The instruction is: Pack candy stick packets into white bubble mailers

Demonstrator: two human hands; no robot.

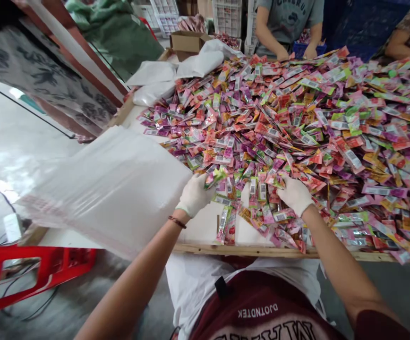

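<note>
My left hand [195,194], in a white glove, is closed on a few small printed packets [216,175] in green and pink, at the near edge of a big heap. My right hand [296,195], gloved too, has its fingers curled round a pink and green packet [274,180]. Between the hands lie more barcoded packets [262,187], flat on the white tabletop. Two packets [226,225] rest side by side close to the front edge. The heap of packets [283,123] in pink, purple, orange and green spreads away and to the right.
A stack of clear plastic bags [120,184] covers the table's left corner. More white bags [180,75] and a cardboard box [187,43] sit at the far left. A wooden strip [205,249] edges the table. Opposite, a co-worker [290,23] reaches toward the heap. A red stool [49,267] stands left.
</note>
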